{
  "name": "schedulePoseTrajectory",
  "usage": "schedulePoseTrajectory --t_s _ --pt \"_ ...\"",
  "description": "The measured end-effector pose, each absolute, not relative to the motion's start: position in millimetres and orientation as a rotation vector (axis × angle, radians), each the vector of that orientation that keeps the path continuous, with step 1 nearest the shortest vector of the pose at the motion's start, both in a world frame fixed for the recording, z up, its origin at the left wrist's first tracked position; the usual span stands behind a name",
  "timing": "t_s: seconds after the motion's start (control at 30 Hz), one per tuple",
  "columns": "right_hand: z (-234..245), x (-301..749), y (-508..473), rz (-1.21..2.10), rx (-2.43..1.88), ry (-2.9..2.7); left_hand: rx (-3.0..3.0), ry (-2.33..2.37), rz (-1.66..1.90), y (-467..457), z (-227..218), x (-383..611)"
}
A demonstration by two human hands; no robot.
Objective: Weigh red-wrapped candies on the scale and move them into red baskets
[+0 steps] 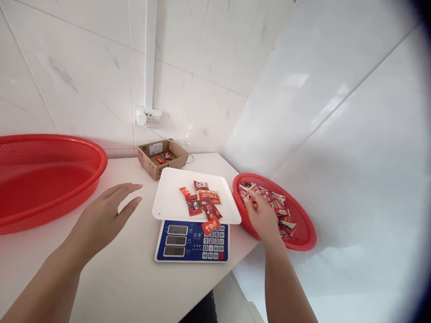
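Observation:
My right hand (261, 215) reaches into a small red basket (303, 240) full of red snack packets (281, 211), its fingers curled down among them; what they grip, if anything, is hidden. My left hand (106, 213) hovers open and flat above the white table, fingers stretched toward the scale. A blue-faced electronic scale (191, 240) carries a white tray (168, 197) with several red packets (204, 204) on it; one packet hangs over the tray's front edge.
A large red basket (40, 179) sits at the left on the white table (128, 278). A small cardboard box (161, 157) with a few packets stands at the back near a wall socket (150, 117). Tiled walls close in behind and right.

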State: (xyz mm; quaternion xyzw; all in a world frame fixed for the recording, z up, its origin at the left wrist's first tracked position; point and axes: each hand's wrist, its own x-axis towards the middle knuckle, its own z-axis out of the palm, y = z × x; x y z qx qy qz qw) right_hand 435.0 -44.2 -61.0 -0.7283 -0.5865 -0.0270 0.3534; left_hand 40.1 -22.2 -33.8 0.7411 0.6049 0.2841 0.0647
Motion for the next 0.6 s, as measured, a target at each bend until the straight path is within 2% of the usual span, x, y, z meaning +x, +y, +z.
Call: schedulePoseTrajectory --t_s 0.13,0.2,0.3,0.4,0.47,0.53,0.6 --pt "-82.2 445.2 -52.3 -0.004 -2.337 -1.511 2.233 1.864 0.947 -23.3 -29.7 45.8" --pt "-83.9 440.6 -49.8 -0.027 -2.417 -1.493 2.241 1.834 0.957 -24.5 -31.5 51.7" --pt "-90.2 430.2 -57.3 -0.126 -2.093 -1.432 2.323 1.704 0.969 -28.4 -35.3 60.4" --pt "-130.9 416.9 -98.7 -0.138 -1.577 -1.176 2.396 1.636 0.976 -31.5 -35.9 64.3" --pt "-177.0 401.7 -140.0 0.076 -1.579 -0.9 2.39 1.658 0.966 -31.4 -35.4 65.4" --pt "-223.5 378.8 -176.5 0.538 -1.736 -0.723 2.382 1.659 0.94 -29.9 -36.7 68.4" --pt "-256.6 349.5 -195.1 1.026 -1.766 -0.811 2.4 1.602 0.891 -28.7 -41.1 74.3"
